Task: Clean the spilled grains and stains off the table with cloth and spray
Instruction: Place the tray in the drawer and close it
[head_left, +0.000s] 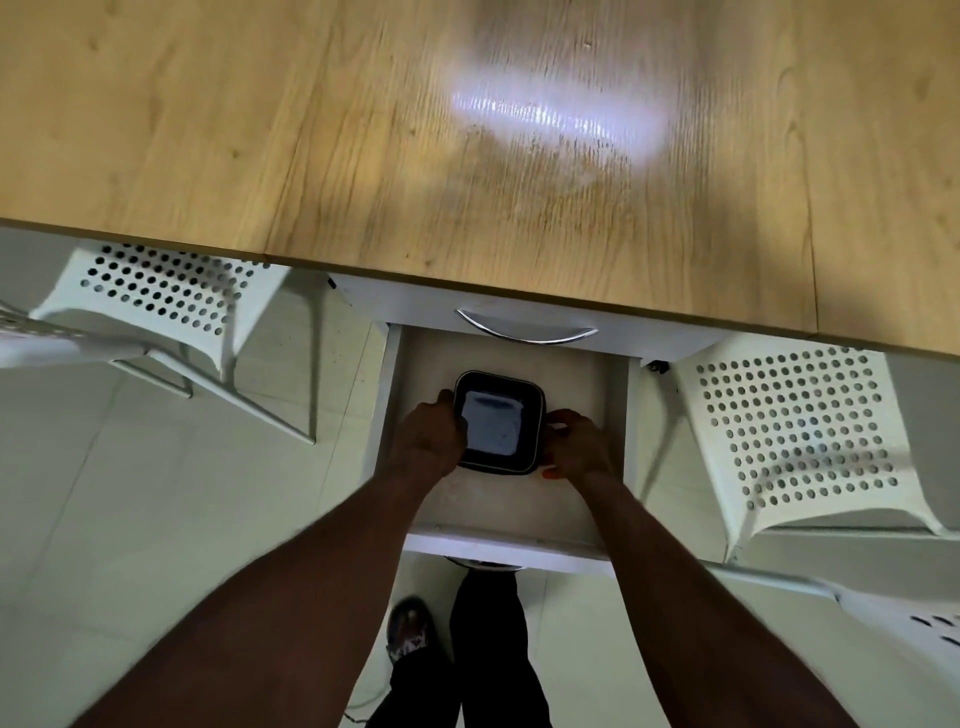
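Fingers (448, 401) round one black dish (498, 378)

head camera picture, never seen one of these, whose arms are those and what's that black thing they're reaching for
There is no machine here. A person wears a camera on the head, and it looks forward and down, so the two bare arms are the wearer's own. There is only this one view.

At the top is a wooden table with a bright patch of reflected light on it. No grains or stains can be made out on it. Under its edge a white drawer is pulled out. In it is a black square box with something pale inside, perhaps a folded cloth; the picture is too blurred to tell.

The left hand grips the box's left edge. The right hand is at its right edge, but its grip is unclear. A white chair with holes stands on either side.
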